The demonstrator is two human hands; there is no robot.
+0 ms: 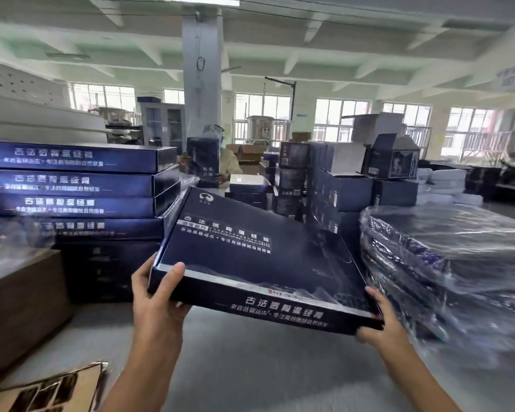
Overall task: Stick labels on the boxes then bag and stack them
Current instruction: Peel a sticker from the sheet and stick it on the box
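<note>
Brown sheet (51, 391) with dark rectangles, at the near left of the grey table (265, 367). Dark blue box (265, 263): held tilted above the table, long near edge toward me. My left hand (158, 295) clamps its near left corner, thumb over the rim; my right hand (381, 325) curls round its near right corner. Stack of boxes (72, 185) just beyond its left edge; plastic-wrapped stack (446, 263) close by its right edge. Table top shows beneath, between both stacks.
</note>
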